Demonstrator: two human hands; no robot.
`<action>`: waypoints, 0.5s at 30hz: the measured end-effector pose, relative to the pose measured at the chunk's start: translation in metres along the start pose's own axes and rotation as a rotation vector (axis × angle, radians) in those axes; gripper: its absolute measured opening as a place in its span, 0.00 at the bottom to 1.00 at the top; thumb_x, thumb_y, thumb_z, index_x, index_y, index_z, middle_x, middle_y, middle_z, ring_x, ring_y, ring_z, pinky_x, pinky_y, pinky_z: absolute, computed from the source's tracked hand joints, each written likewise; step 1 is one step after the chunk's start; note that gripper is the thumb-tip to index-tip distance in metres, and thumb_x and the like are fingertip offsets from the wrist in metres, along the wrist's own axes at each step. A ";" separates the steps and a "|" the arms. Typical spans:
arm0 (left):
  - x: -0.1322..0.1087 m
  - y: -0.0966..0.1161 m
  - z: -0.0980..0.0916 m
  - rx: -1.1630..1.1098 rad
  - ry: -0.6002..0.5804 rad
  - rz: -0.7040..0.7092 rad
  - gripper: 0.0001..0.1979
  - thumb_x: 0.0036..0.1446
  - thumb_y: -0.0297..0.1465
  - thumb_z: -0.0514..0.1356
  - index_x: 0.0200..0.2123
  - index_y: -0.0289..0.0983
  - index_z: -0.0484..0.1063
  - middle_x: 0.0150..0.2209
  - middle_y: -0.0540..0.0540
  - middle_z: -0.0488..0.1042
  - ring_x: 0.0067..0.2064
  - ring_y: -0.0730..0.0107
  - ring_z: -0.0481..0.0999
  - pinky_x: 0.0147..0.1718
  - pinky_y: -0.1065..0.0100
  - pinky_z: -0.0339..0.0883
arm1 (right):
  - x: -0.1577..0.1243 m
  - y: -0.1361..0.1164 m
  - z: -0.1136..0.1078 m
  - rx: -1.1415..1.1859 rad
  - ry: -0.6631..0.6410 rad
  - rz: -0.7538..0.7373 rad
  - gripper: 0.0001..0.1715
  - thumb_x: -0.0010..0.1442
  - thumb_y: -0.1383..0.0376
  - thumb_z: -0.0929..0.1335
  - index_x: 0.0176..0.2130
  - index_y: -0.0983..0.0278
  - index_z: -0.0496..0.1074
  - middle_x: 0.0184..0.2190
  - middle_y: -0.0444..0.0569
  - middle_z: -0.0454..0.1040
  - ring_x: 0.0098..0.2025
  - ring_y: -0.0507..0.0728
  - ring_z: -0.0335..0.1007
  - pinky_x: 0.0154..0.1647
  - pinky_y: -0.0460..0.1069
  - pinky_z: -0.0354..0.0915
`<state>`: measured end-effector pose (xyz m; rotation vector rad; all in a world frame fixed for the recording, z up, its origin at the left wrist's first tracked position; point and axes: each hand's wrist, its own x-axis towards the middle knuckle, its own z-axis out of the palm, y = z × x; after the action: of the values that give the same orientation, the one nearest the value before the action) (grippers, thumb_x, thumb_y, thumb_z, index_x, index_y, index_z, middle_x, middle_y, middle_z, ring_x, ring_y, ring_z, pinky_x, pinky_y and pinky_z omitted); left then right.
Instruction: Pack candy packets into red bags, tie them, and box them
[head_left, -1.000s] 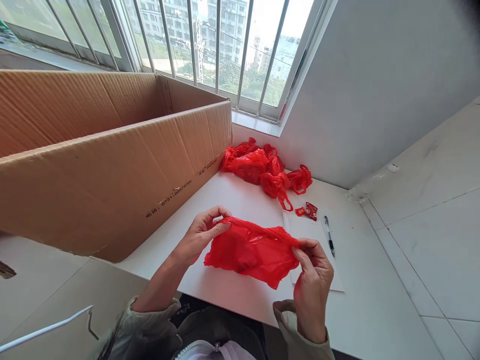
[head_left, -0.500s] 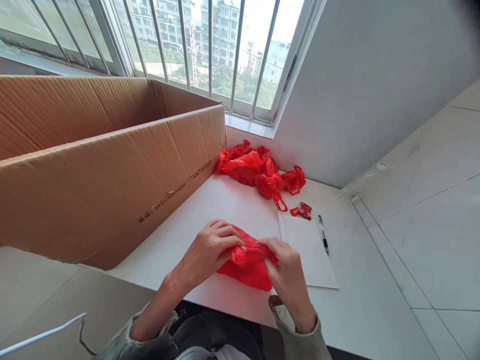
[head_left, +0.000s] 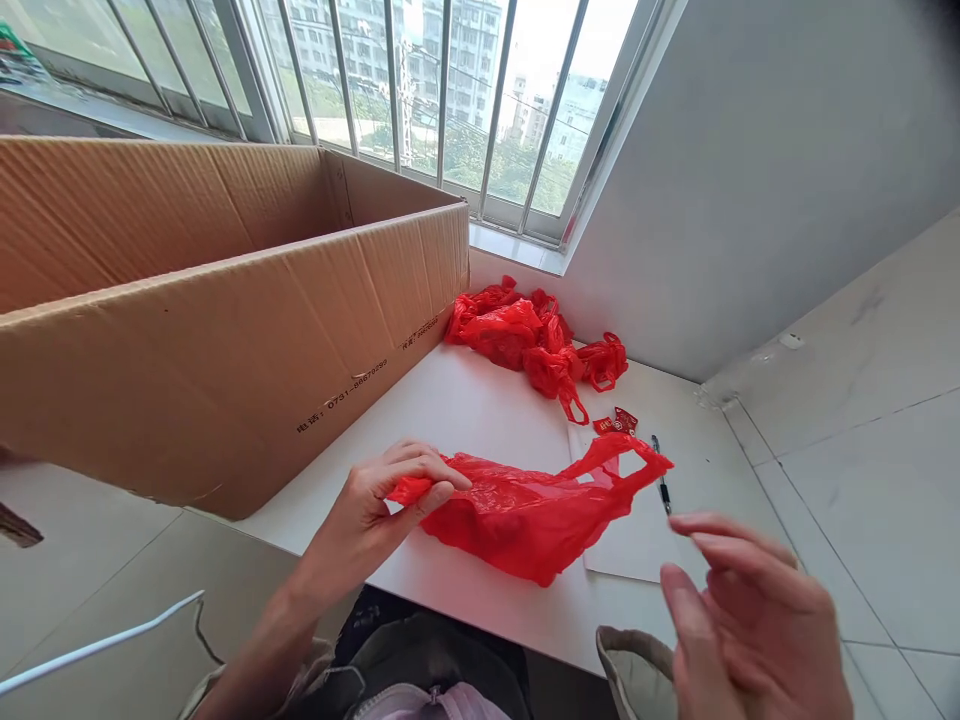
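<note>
A red plastic bag (head_left: 517,515) stretches out above the white tabletop in front of me, its loop handle (head_left: 645,468) pointing right. My left hand (head_left: 397,500) is closed around the bunched left end of the bag, thumb and fingers pinching the plastic. To the right, apart from the bag, my right hand (head_left: 750,610) hangs in the air near the camera with its fingers apart and nothing between them. A darker shape shows faintly through the bag's lower part; I cannot make out what it is.
A large cardboard box (head_left: 247,370) stands at the left, open at the top. Several crumpled red bags (head_left: 517,335) lie by the wall. Nearer are small red packets (head_left: 616,421), a pen (head_left: 665,495) and white paper (head_left: 622,560). A barred window (head_left: 465,100) is behind.
The bag was bunched small between both hands; now it is spread out to the right. My right hand has let go and moved right, toward the camera. The view has shifted slightly.
</note>
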<state>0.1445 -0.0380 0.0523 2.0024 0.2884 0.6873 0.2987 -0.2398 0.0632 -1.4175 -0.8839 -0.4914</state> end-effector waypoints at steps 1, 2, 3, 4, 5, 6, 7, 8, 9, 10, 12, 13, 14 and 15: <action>0.001 0.001 0.001 -0.017 -0.024 0.028 0.09 0.65 0.32 0.57 0.37 0.41 0.78 0.33 0.49 0.76 0.39 0.67 0.71 0.43 0.67 0.63 | 0.006 -0.007 0.009 -0.026 -0.217 -0.097 0.17 0.56 0.77 0.65 0.42 0.61 0.71 0.38 0.49 0.72 0.42 0.58 0.71 0.42 0.53 0.65; 0.003 0.002 0.001 -0.036 -0.038 0.050 0.10 0.65 0.32 0.56 0.37 0.41 0.78 0.32 0.49 0.76 0.39 0.66 0.71 0.43 0.66 0.63 | 0.011 -0.009 0.020 -0.069 -0.471 -0.160 0.17 0.58 0.78 0.63 0.42 0.61 0.71 0.37 0.48 0.74 0.40 0.57 0.71 0.40 0.51 0.65; 0.004 0.003 0.001 -0.059 -0.047 0.063 0.10 0.66 0.32 0.55 0.38 0.41 0.78 0.31 0.49 0.75 0.39 0.66 0.71 0.43 0.66 0.63 | 0.014 -0.007 0.032 -0.136 -0.706 -0.199 0.17 0.59 0.78 0.61 0.41 0.61 0.72 0.36 0.48 0.75 0.38 0.56 0.71 0.39 0.51 0.65; 0.005 0.003 0.001 -0.086 -0.051 0.072 0.11 0.66 0.33 0.55 0.38 0.41 0.78 0.31 0.48 0.75 0.39 0.66 0.71 0.43 0.66 0.63 | 0.015 -0.001 0.042 -0.223 -0.892 -0.216 0.17 0.60 0.78 0.60 0.40 0.62 0.72 0.34 0.48 0.75 0.36 0.56 0.71 0.37 0.50 0.64; 0.005 0.002 0.001 -0.112 -0.054 0.073 0.12 0.66 0.34 0.54 0.38 0.41 0.78 0.31 0.48 0.75 0.39 0.66 0.71 0.42 0.66 0.63 | 0.015 0.007 0.051 -0.319 -1.017 -0.217 0.18 0.60 0.78 0.59 0.38 0.62 0.72 0.32 0.48 0.76 0.34 0.55 0.70 0.35 0.49 0.64; 0.004 0.000 -0.001 -0.137 -0.055 0.060 0.12 0.66 0.36 0.54 0.38 0.40 0.78 0.30 0.48 0.74 0.37 0.66 0.71 0.40 0.67 0.64 | 0.013 0.017 0.058 -0.399 -1.103 -0.200 0.19 0.59 0.79 0.58 0.36 0.62 0.72 0.31 0.48 0.76 0.33 0.55 0.70 0.34 0.48 0.63; 0.003 -0.003 -0.003 -0.158 -0.048 0.032 0.13 0.66 0.37 0.54 0.37 0.40 0.77 0.29 0.48 0.74 0.35 0.67 0.71 0.37 0.68 0.64 | 0.010 0.027 0.061 -0.452 -1.179 -0.163 0.19 0.57 0.79 0.58 0.35 0.62 0.73 0.30 0.47 0.76 0.32 0.55 0.71 0.32 0.47 0.62; 0.001 -0.007 -0.006 -0.178 -0.023 -0.003 0.14 0.66 0.38 0.54 0.36 0.39 0.77 0.28 0.49 0.73 0.32 0.69 0.70 0.34 0.69 0.64 | 0.005 0.035 0.060 -0.494 -1.228 -0.108 0.18 0.56 0.79 0.60 0.34 0.62 0.73 0.29 0.46 0.76 0.32 0.55 0.72 0.31 0.47 0.62; -0.001 -0.011 -0.010 -0.200 0.028 -0.041 0.15 0.66 0.39 0.54 0.34 0.38 0.77 0.27 0.49 0.72 0.29 0.70 0.68 0.31 0.70 0.63 | 0.001 0.041 0.056 -0.521 -1.250 -0.030 0.16 0.54 0.77 0.62 0.34 0.61 0.73 0.29 0.46 0.77 0.32 0.55 0.72 0.30 0.47 0.62; -0.004 -0.016 -0.015 -0.217 0.104 -0.084 0.17 0.65 0.41 0.54 0.31 0.38 0.76 0.26 0.50 0.70 0.27 0.72 0.66 0.28 0.71 0.62 | -0.004 0.044 0.050 -0.531 -1.241 0.061 0.14 0.52 0.75 0.64 0.36 0.61 0.74 0.30 0.45 0.78 0.31 0.56 0.73 0.28 0.46 0.62; -0.009 -0.022 -0.026 -0.199 0.265 -0.173 0.19 0.65 0.44 0.53 0.28 0.37 0.73 0.24 0.51 0.68 0.24 0.73 0.63 0.24 0.72 0.59 | -0.013 0.045 0.034 -0.475 -1.184 0.217 0.17 0.49 0.70 0.68 0.41 0.58 0.74 0.33 0.44 0.79 0.31 0.57 0.75 0.27 0.46 0.64; -0.011 -0.022 -0.031 -0.134 0.311 -0.213 0.19 0.64 0.44 0.53 0.29 0.38 0.72 0.23 0.51 0.66 0.23 0.73 0.63 0.22 0.72 0.57 | -0.018 0.044 0.026 -0.416 -1.162 0.261 0.21 0.49 0.68 0.70 0.45 0.56 0.74 0.36 0.44 0.80 0.33 0.57 0.76 0.28 0.47 0.67; -0.013 -0.019 -0.034 -0.021 0.332 -0.235 0.17 0.63 0.44 0.54 0.31 0.38 0.72 0.23 0.52 0.66 0.23 0.73 0.63 0.22 0.72 0.57 | -0.024 0.043 0.020 -0.352 -1.149 0.280 0.24 0.50 0.65 0.70 0.49 0.55 0.72 0.40 0.44 0.80 0.37 0.58 0.77 0.32 0.48 0.69; -0.013 -0.012 -0.035 0.136 0.337 -0.227 0.15 0.63 0.44 0.55 0.34 0.39 0.73 0.24 0.51 0.67 0.24 0.71 0.64 0.23 0.71 0.58 | -0.030 0.042 0.016 -0.306 -1.142 0.279 0.26 0.51 0.63 0.70 0.51 0.55 0.71 0.42 0.45 0.79 0.39 0.59 0.77 0.35 0.49 0.71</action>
<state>0.1144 -0.0125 0.0506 1.9350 0.7682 0.8759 0.3086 -0.2253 0.0125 -2.0879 -1.4949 0.5029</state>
